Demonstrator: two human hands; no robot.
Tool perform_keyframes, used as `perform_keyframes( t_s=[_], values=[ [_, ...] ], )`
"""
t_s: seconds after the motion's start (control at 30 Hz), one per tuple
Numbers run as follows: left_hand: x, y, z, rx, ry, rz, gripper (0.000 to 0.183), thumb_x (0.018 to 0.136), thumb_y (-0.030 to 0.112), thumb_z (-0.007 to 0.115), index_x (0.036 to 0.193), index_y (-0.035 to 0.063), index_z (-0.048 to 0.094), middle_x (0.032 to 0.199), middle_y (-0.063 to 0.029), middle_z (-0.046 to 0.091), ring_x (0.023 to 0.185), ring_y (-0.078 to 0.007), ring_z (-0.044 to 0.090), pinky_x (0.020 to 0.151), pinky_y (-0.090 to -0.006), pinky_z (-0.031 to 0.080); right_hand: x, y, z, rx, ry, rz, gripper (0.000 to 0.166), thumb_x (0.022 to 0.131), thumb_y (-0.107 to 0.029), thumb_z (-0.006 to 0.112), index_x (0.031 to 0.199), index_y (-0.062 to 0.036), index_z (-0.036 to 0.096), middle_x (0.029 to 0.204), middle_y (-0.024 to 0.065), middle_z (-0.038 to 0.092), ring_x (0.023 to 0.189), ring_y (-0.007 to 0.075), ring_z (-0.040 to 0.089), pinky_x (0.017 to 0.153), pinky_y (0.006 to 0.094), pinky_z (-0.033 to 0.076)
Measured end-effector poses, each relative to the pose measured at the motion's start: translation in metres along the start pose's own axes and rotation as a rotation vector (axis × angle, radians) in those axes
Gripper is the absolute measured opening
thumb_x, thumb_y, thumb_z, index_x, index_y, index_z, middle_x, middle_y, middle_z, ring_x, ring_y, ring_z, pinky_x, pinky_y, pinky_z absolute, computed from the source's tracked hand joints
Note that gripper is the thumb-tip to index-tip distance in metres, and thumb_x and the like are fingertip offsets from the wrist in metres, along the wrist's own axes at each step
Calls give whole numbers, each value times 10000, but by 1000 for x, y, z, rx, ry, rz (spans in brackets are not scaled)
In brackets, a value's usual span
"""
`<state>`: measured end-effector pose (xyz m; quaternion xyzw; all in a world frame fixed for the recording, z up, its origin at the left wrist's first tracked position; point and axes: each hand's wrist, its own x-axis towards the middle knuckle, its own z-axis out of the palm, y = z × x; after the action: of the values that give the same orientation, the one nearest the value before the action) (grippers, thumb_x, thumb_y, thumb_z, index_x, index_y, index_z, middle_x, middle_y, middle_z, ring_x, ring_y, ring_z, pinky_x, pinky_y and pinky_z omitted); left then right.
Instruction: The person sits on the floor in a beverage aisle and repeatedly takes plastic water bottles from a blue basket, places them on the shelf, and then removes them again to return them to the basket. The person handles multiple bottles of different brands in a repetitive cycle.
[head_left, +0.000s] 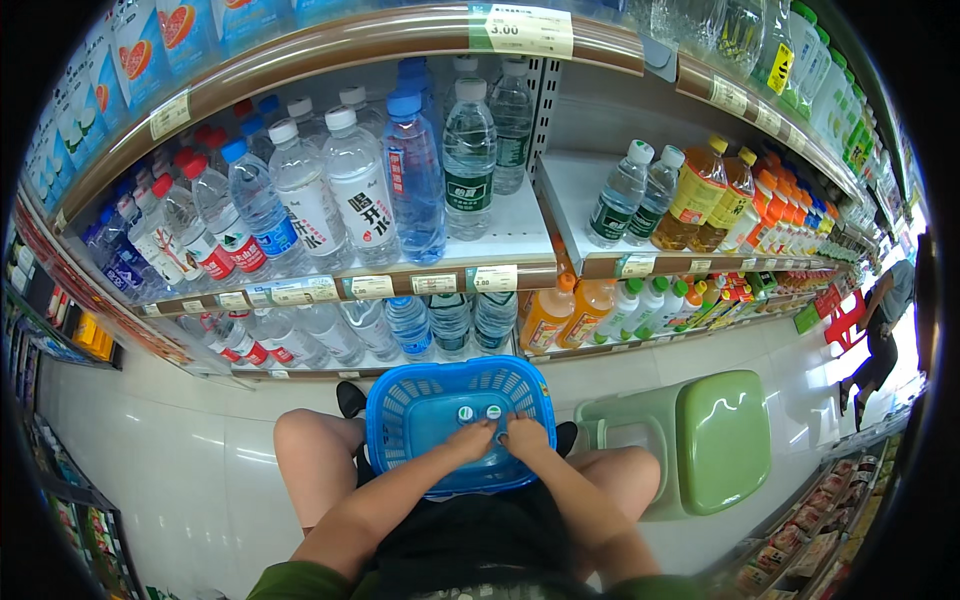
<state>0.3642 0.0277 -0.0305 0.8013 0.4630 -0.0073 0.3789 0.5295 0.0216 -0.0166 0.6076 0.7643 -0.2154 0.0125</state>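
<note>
A blue plastic basket (461, 366) rests between my knees. Inside it, two white bottle caps with green marks, a left cap (466, 413) and a right cap (493, 412), show just beyond my hands; the bottles under them are hard to make out. My left hand (474, 439), fingers curled, is inside the basket below the caps. Close beside it, my right hand (525, 435) is curled near the basket's right side, with a small round pale thing (501, 438) by its fingertips. What either hand grips is hidden by the fingers.
Ahead, a shelf (510, 240) holds water bottles (469, 161), with more bottles (450, 322) on the level below. Orange drink bottles (548, 315) stand at lower right. A green plastic stool or bin (726, 442) sits right of my knee. A person (883, 322) is at far right.
</note>
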Motion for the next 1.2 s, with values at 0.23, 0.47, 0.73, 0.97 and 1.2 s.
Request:
perform_keyframes(
  t_s=[0.23,0.47,0.73,0.97,1.2],
  values=[
    [1,-1,35,-2,-111,-128,507,892,162,603,1317,-32,407,1322,-232,496,1182,-389,539,947,-469,472,-2,7,66,-34,-13,-50,246,809,-181,645,976,-16,575,939,199,677,796,361,700,684,447,579],
    [-7,-16,42,-54,-66,-102,689,868,170,657,1428,-17,302,1428,-243,408,1240,-407,494,976,-472,458,6,4,47,-9,-75,-51,320,769,-199,668,1005,-2,577,860,224,692,795,383,692,707,481,564],
    [-36,30,-18,-317,140,31,746,824,273,731,1423,60,340,1406,-228,432,1237,-404,496,972,-462,456,-27,-33,-81,186,21,-94,373,704,-249,708,1002,-27,667,838,201,693,812,374,681,738,446,553],
    [-73,124,-166,-317,411,230,558,762,247,737,1222,19,519,1140,-223,605,1044,-423,597,851,-452,509,-57,-71,-221,515,431,-245,371,732,-258,773,1008,-37,660,787,130,652,721,313,651,654,394,516],
    [-82,201,-311,-88,836,510,513,741,190,725,1191,16,554,1133,-213,622,1034,-388,611,863,-434,502,-50,-109,-360,428,940,-456,432,735,-243,804,1076,-43,631,876,98,599,736,257,613,650,348,499]
  ],
)
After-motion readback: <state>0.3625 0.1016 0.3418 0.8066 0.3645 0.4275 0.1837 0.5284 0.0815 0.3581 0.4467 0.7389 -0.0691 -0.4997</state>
